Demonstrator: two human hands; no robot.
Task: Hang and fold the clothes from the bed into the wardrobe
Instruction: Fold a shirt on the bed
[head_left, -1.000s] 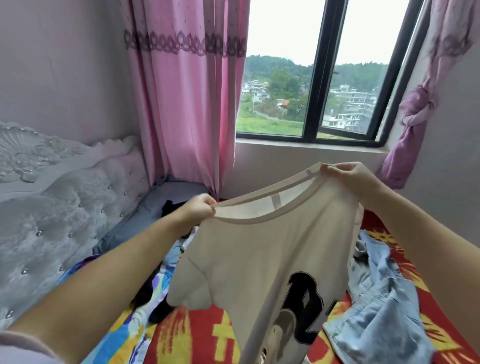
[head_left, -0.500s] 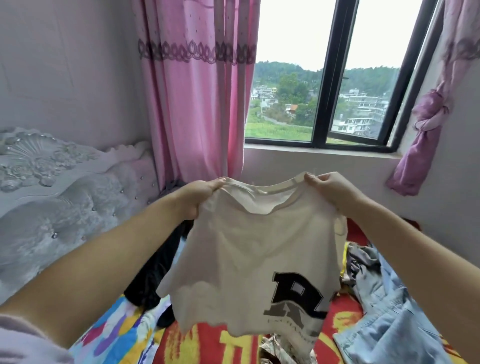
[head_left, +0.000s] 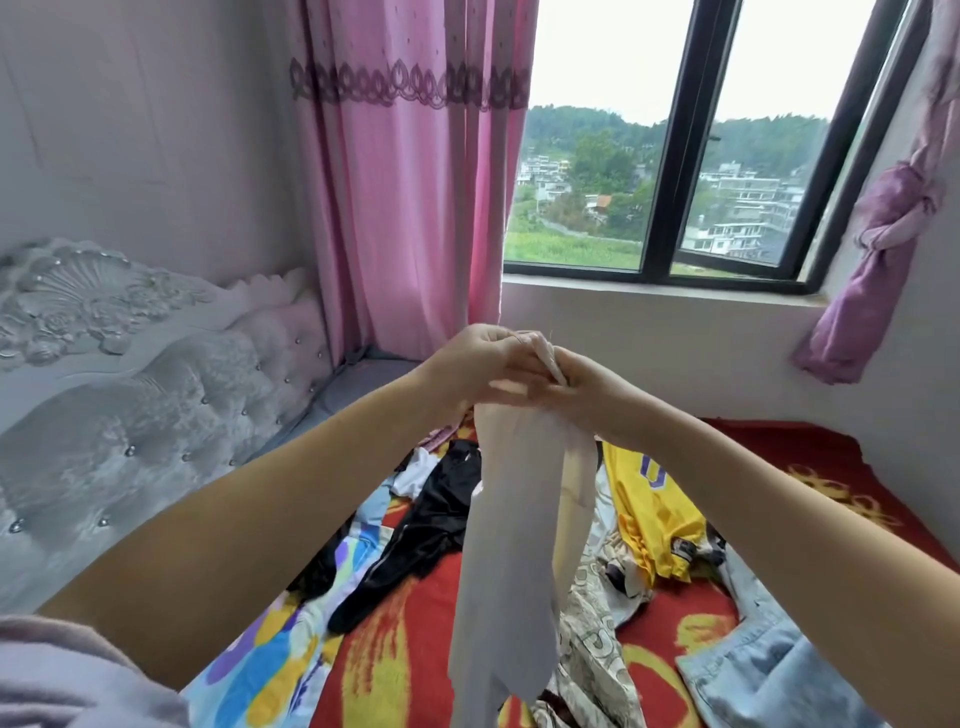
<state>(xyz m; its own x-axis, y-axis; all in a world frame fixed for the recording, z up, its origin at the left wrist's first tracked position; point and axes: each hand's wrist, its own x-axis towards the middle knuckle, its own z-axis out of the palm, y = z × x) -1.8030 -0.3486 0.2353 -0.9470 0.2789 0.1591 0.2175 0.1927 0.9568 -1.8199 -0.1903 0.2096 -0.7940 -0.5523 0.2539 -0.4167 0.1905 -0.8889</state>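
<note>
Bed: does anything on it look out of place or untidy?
Yes. Clothes lie in a loose heap on the bed: a black garment, a yellow jersey and denim, crumpled and overlapping. Both hands hold a cream shirt above them. Nothing looks damaged.

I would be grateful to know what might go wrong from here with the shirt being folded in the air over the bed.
1. Both hands, left hand and right hand, pinch only the top of the cream T-shirt; the long hanging part may twist, so the fold could end up uneven.
2. Its lower edge hangs close over the black garment and yellow jersey, and might snag or drag them.
</note>
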